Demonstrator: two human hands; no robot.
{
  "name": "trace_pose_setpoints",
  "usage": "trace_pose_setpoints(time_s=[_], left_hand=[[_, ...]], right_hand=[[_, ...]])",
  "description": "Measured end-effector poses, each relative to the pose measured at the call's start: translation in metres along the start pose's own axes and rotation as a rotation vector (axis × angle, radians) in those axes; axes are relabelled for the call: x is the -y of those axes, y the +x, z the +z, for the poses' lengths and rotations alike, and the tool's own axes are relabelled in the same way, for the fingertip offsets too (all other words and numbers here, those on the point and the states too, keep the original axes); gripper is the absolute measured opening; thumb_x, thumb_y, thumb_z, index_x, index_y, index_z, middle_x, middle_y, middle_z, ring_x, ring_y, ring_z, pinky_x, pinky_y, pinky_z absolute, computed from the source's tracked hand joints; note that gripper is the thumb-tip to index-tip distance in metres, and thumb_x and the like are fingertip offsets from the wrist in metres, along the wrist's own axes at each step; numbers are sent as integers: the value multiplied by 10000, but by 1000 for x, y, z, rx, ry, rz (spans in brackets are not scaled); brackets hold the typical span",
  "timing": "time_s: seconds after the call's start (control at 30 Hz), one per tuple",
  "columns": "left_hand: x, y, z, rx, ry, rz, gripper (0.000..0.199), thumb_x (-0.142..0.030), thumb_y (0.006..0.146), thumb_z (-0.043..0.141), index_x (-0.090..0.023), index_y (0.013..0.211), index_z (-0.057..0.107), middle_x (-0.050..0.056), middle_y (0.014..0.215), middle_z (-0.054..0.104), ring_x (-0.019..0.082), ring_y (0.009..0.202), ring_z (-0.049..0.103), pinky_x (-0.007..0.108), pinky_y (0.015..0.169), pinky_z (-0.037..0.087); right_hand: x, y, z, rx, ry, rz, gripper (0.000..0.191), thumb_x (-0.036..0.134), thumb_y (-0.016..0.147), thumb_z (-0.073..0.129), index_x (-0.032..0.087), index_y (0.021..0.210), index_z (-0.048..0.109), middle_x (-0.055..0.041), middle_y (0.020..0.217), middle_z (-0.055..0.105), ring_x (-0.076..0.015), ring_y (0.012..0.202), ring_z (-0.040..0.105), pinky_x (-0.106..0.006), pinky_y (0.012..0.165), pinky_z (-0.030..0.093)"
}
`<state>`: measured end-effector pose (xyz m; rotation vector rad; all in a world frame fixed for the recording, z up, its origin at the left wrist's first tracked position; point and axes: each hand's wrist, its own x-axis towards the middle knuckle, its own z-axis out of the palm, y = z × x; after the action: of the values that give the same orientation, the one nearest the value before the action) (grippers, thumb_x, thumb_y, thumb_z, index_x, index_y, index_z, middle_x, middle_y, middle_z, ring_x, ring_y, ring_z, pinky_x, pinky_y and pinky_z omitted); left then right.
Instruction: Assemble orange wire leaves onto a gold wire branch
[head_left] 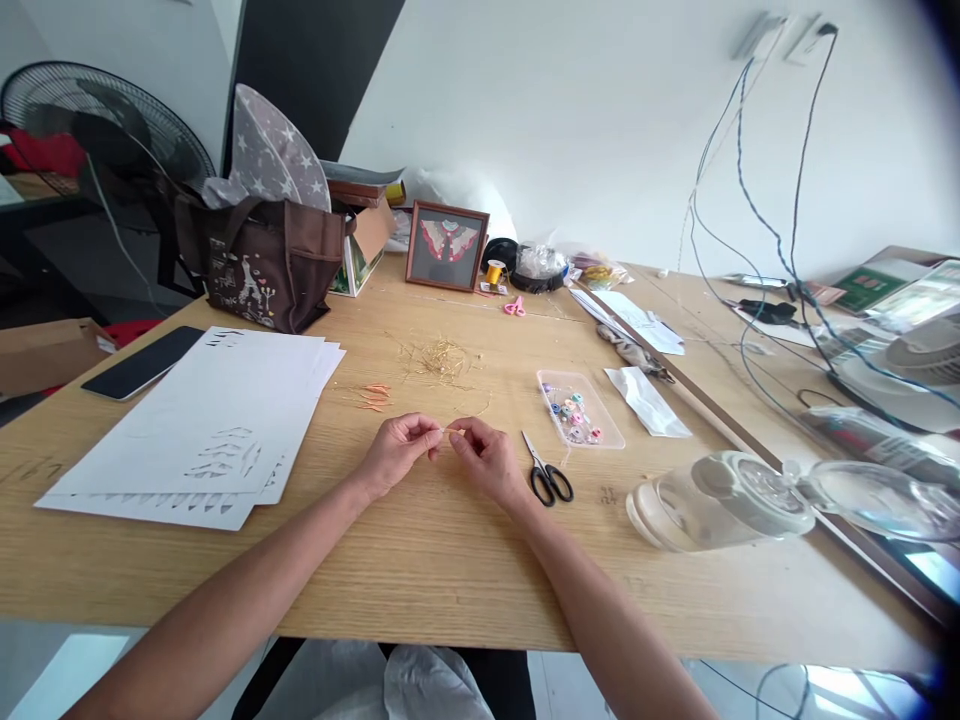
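Observation:
My left hand [396,452] and my right hand [486,462] meet above the wooden table [420,580], their fingertips pinching a short, thin golden wire [454,432]. The wire is too fine to make out in detail. Nearest my right hand, black-handled scissors [547,475] lie open-bladed on the wood. A clear plastic tray of coloured beads [579,410] sits beyond them. Ahead of my hands lies a loose tangle of gold wire [439,360], with orange strands [373,396] to its left.
White paper sheets with cut shapes [187,430] and a black phone [142,362] lie left. Farther back are a brown bag [259,262], framed butterfly picture [447,245], gold spool [495,272] and pink scissors [514,306]. A clear bottle [720,500] lies right, under hanging cables [772,230].

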<state>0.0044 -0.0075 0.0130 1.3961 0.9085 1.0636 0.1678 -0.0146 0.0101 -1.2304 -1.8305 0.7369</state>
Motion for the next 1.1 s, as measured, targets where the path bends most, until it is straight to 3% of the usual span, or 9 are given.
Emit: trace_pose_setpoints(time_s=[0.17,0.43,0.6,0.77,0.9,1.1], left_hand=[[-2,-2,4,-46,-84,-24,204,-316,735,603,-125,669,580,-3,580,548,96,559,497,230,586,404],[-3,-3,7,-39,-193,-149,225,-334,709,625,-116,673,583,2,579,556,88,525,495,217,520,369],[1,-3,6,-107,-146,-54,205,-320,719,614,-124,670,580,-9,559,544,87,527,486,225,553,391],[3,-1,6,-156,-133,-26,206,-332,725,601,-132,682,574,-17,549,534,87,525,476,226,564,400],[5,1,3,-206,-30,-18,206,-329,727,590,-137,661,557,-29,518,512,87,504,463,217,540,389],[5,0,-1,-119,311,72,185,-312,758,551,-146,684,584,-5,586,557,105,542,476,212,517,369]], right_hand=[[2,-1,8,-89,90,90,263,385,785,536,142,811,635,64,483,347,-67,438,286,-196,420,237],[2,1,11,-98,276,148,306,425,777,534,138,722,622,33,510,438,-67,447,295,-193,404,248],[2,0,16,-96,216,144,320,436,788,524,139,744,636,44,481,398,-68,435,277,-192,390,230],[5,-4,18,-39,110,89,279,363,841,469,150,790,643,15,562,530,-86,471,384,-204,447,302],[10,-7,14,31,-53,-79,240,251,862,445,172,780,655,-9,665,604,-103,560,497,-210,553,371],[9,-4,2,-70,-227,-182,210,245,872,439,181,854,639,-49,747,614,-134,634,550,-228,589,399]])
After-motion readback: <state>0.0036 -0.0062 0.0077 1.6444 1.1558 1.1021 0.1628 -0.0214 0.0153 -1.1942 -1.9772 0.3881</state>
